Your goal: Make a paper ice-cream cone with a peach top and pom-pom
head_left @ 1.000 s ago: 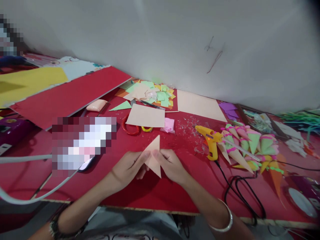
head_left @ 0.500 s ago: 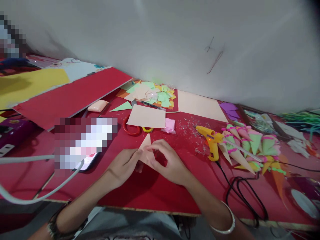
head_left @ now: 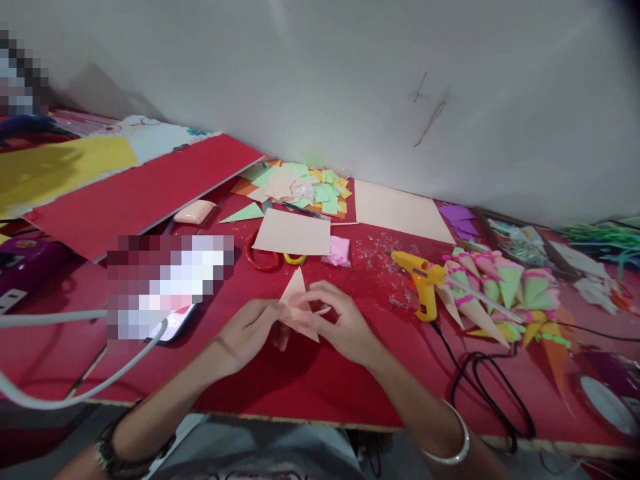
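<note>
A small piece of peach paper (head_left: 295,287), folded to a point at the top, is held between my two hands above the red table. My left hand (head_left: 255,327) pinches its left side, thumb on top and fingers behind. On the other side, my right hand (head_left: 340,323) is closed on the paper, its thumb and index finger bent around the right part. One corner points down between the hands. Just beyond lie a flat peach card (head_left: 294,232) and the red-handled scissors (head_left: 263,257), partly under that card. A small pink packet (head_left: 338,251) sits beside it.
A yellow glue gun (head_left: 423,280) with a black cable lies to the right, beside several small paper cones (head_left: 510,287). At left are a lit phone (head_left: 175,313), a white cable (head_left: 75,400) and a red board (head_left: 150,193). Paper scraps (head_left: 300,183) pile near the wall.
My right fingers have curled further around the paper, bending its right side. The lower corner now shows below the fingers. My left hand keeps its pinch almost in place.
</note>
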### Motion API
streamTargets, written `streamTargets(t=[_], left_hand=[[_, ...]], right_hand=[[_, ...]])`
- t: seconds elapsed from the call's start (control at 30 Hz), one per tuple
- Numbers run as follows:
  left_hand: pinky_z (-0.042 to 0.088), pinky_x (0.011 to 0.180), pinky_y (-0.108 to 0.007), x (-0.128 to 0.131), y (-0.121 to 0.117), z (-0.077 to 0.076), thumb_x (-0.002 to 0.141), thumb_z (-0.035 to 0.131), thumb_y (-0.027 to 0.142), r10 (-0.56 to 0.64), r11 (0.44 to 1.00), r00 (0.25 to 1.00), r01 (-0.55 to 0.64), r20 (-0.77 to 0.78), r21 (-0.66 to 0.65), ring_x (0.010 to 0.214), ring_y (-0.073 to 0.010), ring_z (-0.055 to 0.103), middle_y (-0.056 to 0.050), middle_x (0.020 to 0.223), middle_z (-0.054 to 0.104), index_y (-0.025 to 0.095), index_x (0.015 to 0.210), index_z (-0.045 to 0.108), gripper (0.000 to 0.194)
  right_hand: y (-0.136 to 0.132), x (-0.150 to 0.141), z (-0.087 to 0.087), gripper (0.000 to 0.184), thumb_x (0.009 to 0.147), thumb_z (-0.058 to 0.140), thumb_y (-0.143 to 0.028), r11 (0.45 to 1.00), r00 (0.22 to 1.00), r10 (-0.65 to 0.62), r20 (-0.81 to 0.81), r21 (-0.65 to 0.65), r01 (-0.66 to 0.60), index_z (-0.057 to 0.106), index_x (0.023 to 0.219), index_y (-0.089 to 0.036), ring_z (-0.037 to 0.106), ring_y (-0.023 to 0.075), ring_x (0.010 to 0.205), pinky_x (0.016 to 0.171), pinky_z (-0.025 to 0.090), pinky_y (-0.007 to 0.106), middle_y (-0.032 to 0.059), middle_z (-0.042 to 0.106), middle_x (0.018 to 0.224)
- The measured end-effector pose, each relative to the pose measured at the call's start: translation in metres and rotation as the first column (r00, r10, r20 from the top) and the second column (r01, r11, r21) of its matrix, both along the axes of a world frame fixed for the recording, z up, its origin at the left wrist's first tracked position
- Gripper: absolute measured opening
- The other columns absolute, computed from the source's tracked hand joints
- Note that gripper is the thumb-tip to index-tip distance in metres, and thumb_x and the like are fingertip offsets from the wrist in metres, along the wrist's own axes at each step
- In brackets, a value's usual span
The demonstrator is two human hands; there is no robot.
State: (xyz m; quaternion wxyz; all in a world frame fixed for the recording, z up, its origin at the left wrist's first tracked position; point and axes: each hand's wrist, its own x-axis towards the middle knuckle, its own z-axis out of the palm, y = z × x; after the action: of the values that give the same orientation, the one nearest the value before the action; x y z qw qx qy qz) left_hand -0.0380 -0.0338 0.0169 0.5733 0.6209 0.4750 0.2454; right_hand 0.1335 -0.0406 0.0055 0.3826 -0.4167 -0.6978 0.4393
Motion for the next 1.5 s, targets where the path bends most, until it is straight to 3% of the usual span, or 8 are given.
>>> streamTargets(t=[0.2, 0.3, 0.43, 0.63, 0.87, 1.1, 1.27, 1.5], left_hand=[[0.044, 0.065, -0.021, 0.0, -0.003, 0.0, 0.081, 0.029, 0.031, -0.084, 0.993, 0.993, 0.09, 0.08, -0.071, 0.055, -0.0144, 0.056, 0.0, 0.047, 0.057, 0.019, 0.045, 0.053, 0.045], [0.044, 0.065, -0.021, 0.001, -0.003, 0.0, 0.081, 0.027, 0.03, -0.12, 0.991, 0.991, 0.123, 0.06, -0.049, 0.056, -0.0149, 0.056, -0.001, 0.049, 0.057, 0.02, 0.044, 0.053, 0.047], [0.043, 0.062, -0.021, 0.002, -0.003, -0.002, 0.083, 0.026, 0.031, -0.11, 0.994, 0.994, 0.11, 0.009, 0.024, 0.057, -0.0141, 0.055, 0.0, 0.053, 0.057, 0.019, 0.051, 0.052, 0.043], [0.036, 0.053, -0.019, 0.003, 0.0, -0.009, 0.085, 0.034, 0.039, -0.139, 0.975, 0.982, 0.158, -0.128, 0.159, 0.051, -0.0103, 0.05, 0.003, 0.052, 0.053, 0.017, 0.057, 0.049, 0.038], [0.036, 0.053, -0.018, 0.004, 0.001, -0.006, 0.086, 0.032, 0.039, -0.157, 0.978, 0.975, 0.175, -0.158, 0.113, 0.05, -0.0091, 0.051, 0.002, 0.049, 0.055, 0.016, 0.053, 0.049, 0.043], [0.039, 0.05, -0.018, 0.003, 0.003, -0.004, 0.081, 0.041, 0.038, -0.095, 0.995, 0.994, 0.094, -0.047, -0.024, 0.047, -0.0084, 0.052, 0.002, 0.052, 0.059, 0.016, 0.054, 0.054, 0.038], [0.039, 0.044, -0.018, 0.0, 0.005, -0.007, 0.08, 0.044, 0.039, -0.064, 0.983, 0.994, 0.079, 0.092, -0.166, 0.04, -0.0075, 0.051, 0.001, 0.051, 0.062, 0.015, 0.062, 0.056, 0.033], [0.041, 0.047, -0.019, -0.006, 0.006, -0.009, 0.082, 0.04, 0.041, -0.068, 0.974, 0.974, 0.112, 0.217, -0.197, 0.042, -0.0085, 0.051, 0.001, 0.049, 0.061, 0.014, 0.064, 0.055, 0.035]], right_hand=[[-0.001, 0.0, 0.0, 0.021, 0.068, 0.066, -0.028, 0.995, 0.989, 0.082, -0.122, -0.041, -0.088, 0.061, 0.088, -0.021, 0.055, 0.0144, 0.081, 0.073, 0.043, 0.027, 0.0031, 0.06, 0.089], [-0.001, -0.001, -0.003, 0.011, 0.072, 0.061, -0.029, 0.997, 0.991, 0.0, -0.137, -0.077, -0.01, 0.064, 0.079, -0.021, 0.056, 0.0141, 0.075, 0.069, 0.043, 0.027, 0.0022, 0.062, 0.08], [0.0, -0.001, -0.008, 0.015, 0.07, 0.062, -0.033, 0.983, 0.985, -0.126, -0.12, -0.146, 0.108, 0.064, 0.072, -0.018, 0.056, 0.0141, 0.068, 0.064, 0.044, 0.026, 0.0018, 0.061, 0.071], [-0.001, -0.004, -0.01, 0.016, 0.074, 0.057, -0.031, 0.96, 0.97, -0.17, -0.172, -0.249, 0.125, 0.06, 0.079, -0.016, 0.055, 0.0134, 0.068, 0.063, 0.043, 0.025, 0.0017, 0.06, 0.074], [-0.001, -0.005, -0.014, 0.009, 0.079, 0.05, -0.026, 0.972, 0.967, -0.167, -0.192, -0.197, 0.128, 0.049, 0.085, -0.02, 0.052, 0.0108, 0.066, 0.06, 0.039, 0.022, -0.0011, 0.056, 0.071], [-0.003, -0.003, -0.007, 0.04, 0.084, 0.041, -0.022, 0.982, 0.983, -0.151, -0.101, -0.132, 0.138, 0.029, 0.122, -0.027, 0.048, 0.0108, 0.056, 0.054, 0.037, 0.022, -0.0036, 0.051, 0.065], [-0.002, 0.002, -0.001, 0.04, 0.078, 0.032, -0.003, 0.989, 1.0, 0.008, 0.03, 0.148, -0.013, 0.053, 0.105, -0.024, 0.053, 0.0131, 0.085, 0.076, 0.04, 0.026, 0.0017, 0.057, 0.087], [0.001, 0.004, -0.004, 0.033, 0.075, 0.043, -0.001, 0.981, 0.998, 0.054, 0.033, 0.184, -0.059, 0.061, 0.095, -0.021, 0.054, 0.0117, 0.08, 0.071, 0.042, 0.023, 0.0022, 0.059, 0.085]])
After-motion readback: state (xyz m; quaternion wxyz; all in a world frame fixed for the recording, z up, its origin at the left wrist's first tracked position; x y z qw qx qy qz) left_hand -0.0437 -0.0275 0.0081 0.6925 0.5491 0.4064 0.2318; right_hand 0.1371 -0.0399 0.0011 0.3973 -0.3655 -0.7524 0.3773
